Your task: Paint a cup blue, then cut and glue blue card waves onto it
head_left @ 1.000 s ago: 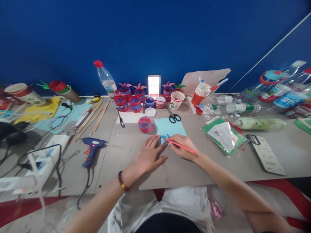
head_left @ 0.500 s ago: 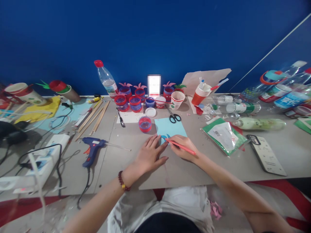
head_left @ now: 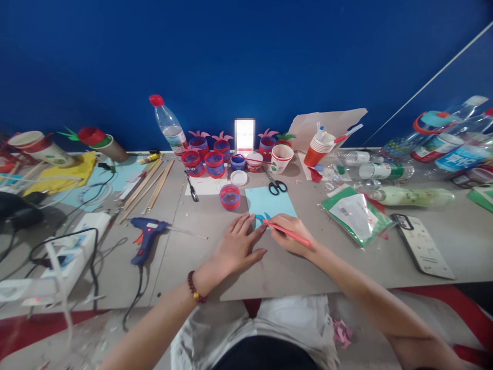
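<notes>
The right hand (head_left: 289,234) holds a slim, coral-red, pen-like tool (head_left: 295,236) in a writing grip, thumb and fingers closed around it, while the left hand (head_left: 234,248) grips nothing: it lies palm down with its fingers extended and its thumb apart. A light-blue, roughly square sheet of paper (head_left: 269,200) lies flat just ahead of and between the hands, its near edge partly hidden by the right fingers. On that near part, a curved, darker-blue shape (head_left: 260,218) sits right beside the left fingertips and at the tip of the tool, so both hands are close to it; whether the tip touches it is too small to tell. The tool's long axis slants from this tip back toward the right wrist, its rear end pointing away from the left hand. Beyond the sheet from the hands, black-handled scissors (head_left: 278,187) rest by its far edge, and a small red-and-blue round container (head_left: 230,198) stands ahead of the left hand, near a round white lid (head_left: 239,178). A dark-blue glue gun (head_left: 148,236) lies well to the left of the left hand, and a clear packet with green sheets (head_left: 356,216) lies to the right of the right hand
</notes>
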Demonstrator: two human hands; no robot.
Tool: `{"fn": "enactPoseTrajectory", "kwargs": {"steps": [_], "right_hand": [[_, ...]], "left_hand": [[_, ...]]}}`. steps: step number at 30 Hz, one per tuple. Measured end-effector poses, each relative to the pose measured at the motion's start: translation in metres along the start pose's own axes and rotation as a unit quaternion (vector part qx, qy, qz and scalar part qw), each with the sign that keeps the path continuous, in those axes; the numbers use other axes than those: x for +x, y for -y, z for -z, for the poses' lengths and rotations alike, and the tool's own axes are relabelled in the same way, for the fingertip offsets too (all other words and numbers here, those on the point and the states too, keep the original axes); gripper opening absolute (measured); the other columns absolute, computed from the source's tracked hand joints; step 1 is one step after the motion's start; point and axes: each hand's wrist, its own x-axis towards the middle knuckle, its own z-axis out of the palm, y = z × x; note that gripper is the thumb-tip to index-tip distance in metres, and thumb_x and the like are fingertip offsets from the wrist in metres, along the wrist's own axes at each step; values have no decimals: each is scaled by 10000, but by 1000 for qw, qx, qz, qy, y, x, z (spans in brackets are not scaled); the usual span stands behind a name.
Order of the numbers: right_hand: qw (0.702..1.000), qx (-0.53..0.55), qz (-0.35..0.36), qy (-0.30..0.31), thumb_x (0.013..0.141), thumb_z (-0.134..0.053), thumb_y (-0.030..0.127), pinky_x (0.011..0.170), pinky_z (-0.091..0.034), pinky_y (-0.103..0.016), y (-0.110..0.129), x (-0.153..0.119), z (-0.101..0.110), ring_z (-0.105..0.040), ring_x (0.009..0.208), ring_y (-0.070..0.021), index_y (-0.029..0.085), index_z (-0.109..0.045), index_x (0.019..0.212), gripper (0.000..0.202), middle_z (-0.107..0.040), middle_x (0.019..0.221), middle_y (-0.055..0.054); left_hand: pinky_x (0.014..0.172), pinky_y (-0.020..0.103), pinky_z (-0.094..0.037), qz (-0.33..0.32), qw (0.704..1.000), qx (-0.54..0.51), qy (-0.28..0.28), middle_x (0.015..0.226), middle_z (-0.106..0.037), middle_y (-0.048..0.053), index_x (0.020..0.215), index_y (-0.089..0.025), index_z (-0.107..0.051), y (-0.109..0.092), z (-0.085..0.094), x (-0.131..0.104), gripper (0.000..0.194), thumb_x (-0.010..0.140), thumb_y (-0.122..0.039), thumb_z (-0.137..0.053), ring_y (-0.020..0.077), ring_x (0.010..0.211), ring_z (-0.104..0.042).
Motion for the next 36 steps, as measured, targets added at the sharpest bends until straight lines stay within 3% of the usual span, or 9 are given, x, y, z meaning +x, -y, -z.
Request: {"fn": "enactPoseTrajectory", "kwargs": {"steps": [9, 36], "right_hand": [[998, 34, -31, -42, 931, -487, 228, 635, -516, -250, -4, -3, -1, -667, 723, -150, 227, -621, 963, 138, -711, 838, -33], [1000, -14, -15, 0, 909, -483, 170, 701, -532, -267, -2, -5, -4, -681, 767, -161, 206, -629, 995, 173, -708, 850, -50]], "left_hand": [[1152, 529, -255, -4, 1000, 8, 12, 1506, -366, 133, 1438, -279, -424, 0, 2, 0, 647, 862, -543, -558, 338, 1426, -270], [1142, 515, -279, 0, 1000, 27, 5, 1492, -378, 142, 1400, -257, -473, -2, 1, 1, 627, 843, -518, -596, 338, 1412, -297]]}}
